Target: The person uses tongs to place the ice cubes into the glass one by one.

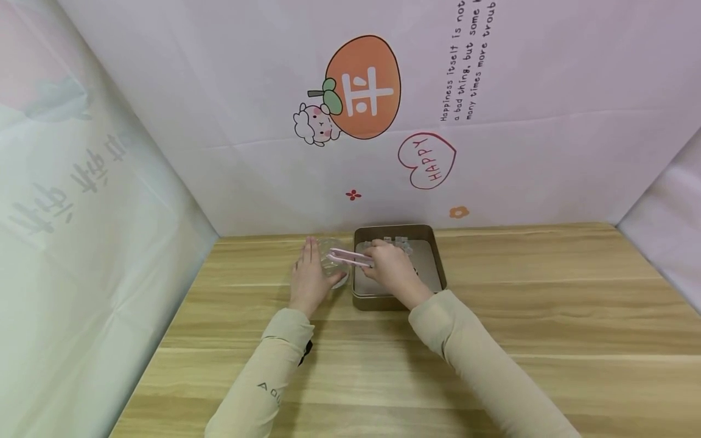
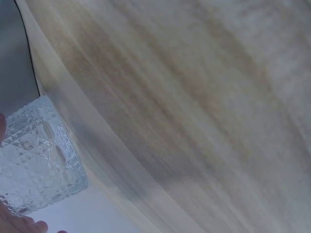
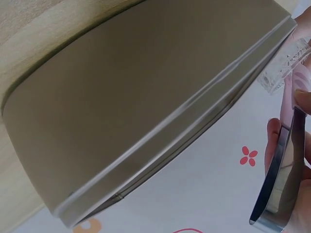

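Observation:
A clear cut-glass cup (image 2: pixel 41 155) stands on the table, left of a tin box. My left hand (image 1: pixel 312 277) holds it, thumb on the near side and fingers along the left; in the left wrist view the glass lies between thumb and fingers (image 2: pixel 22 224). My right hand (image 1: pixel 391 267) grips metal tongs (image 3: pixel 284 179) with pink ends, over the tin. The pink tips of the tongs (image 1: pixel 342 255) reach left over the cup's mouth; whether they pinch anything I cannot tell. Small clear cubes (image 1: pixel 402 243) lie at the back of the tin, partly behind my right hand.
The open rectangular tin (image 1: pixel 400 299) sits close to the cup, against the back of the wooden table (image 1: pixel 361 365). A white printed cloth (image 1: pixel 263 182) rises behind the table's back edge. Another pale cloth hangs at the left side.

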`<state>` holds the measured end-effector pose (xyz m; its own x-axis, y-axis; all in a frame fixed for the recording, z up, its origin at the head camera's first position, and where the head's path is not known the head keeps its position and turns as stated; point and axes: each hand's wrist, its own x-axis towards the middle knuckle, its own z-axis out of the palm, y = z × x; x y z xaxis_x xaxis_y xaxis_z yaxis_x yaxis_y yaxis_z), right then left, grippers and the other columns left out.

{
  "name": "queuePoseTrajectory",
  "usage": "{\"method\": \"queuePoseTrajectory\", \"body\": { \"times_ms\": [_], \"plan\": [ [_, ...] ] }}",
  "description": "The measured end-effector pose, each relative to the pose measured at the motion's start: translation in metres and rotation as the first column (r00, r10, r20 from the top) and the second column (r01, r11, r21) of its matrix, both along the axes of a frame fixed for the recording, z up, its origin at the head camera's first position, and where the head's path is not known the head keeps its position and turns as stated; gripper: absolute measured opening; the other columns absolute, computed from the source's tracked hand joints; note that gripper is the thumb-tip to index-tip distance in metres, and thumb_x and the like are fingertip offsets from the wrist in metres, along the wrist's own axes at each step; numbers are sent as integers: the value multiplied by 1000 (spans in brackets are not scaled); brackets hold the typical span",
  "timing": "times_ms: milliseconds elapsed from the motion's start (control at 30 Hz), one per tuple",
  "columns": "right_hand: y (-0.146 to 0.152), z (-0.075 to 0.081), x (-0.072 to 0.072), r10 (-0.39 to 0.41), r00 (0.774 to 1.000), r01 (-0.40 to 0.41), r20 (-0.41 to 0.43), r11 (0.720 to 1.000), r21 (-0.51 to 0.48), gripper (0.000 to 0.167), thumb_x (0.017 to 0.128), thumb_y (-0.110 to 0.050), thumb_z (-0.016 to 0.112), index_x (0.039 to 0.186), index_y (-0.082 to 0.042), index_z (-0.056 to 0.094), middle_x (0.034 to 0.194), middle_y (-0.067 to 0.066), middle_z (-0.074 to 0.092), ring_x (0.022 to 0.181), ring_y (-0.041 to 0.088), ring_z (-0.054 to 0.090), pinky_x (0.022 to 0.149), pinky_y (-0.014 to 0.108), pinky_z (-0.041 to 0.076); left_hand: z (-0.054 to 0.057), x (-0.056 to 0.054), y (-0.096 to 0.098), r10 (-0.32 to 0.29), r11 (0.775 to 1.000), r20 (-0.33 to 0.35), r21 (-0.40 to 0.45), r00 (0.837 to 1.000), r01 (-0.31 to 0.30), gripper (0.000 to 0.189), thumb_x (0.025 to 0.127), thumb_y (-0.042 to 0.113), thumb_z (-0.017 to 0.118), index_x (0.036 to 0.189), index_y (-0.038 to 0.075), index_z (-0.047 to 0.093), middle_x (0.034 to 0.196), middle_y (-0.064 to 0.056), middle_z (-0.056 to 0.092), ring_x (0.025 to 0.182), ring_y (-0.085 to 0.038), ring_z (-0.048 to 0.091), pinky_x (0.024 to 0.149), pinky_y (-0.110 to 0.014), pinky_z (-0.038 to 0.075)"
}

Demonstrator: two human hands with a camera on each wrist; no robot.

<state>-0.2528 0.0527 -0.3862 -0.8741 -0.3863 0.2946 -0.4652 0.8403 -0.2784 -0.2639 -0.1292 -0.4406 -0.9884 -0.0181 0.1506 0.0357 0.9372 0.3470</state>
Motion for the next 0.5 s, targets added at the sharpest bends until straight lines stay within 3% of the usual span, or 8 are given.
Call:
{"method": "queuePoseTrajectory", "body": {
  "times_ms": [233, 500],
  "plan": [
    [0, 1, 1, -9, 999, 9, 31, 1000, -2, 33, 80, -18, 77, 108, -2, 71, 111, 16, 67, 85, 27, 69, 73, 38, 60, -1, 1, 0, 2, 1000, -39, 5, 999, -2, 105, 78, 46, 74, 151, -3, 16, 159, -18, 18, 146, -34, 26, 117, -50, 30],
    [1, 0, 0, -20, 999, 21, 33, 999, -29, 37, 79, -19, 78, 110, -1, 70, 109, 15, 66, 83, 26, 69, 70, 35, 60, -2, 0, 0, -2, 1000, -32, 1, 999, 2, 107, 77, 50, 74, 152, -1, 16, 160, -17, 16, 145, -34, 26, 117, -50, 31]
  ]
}}
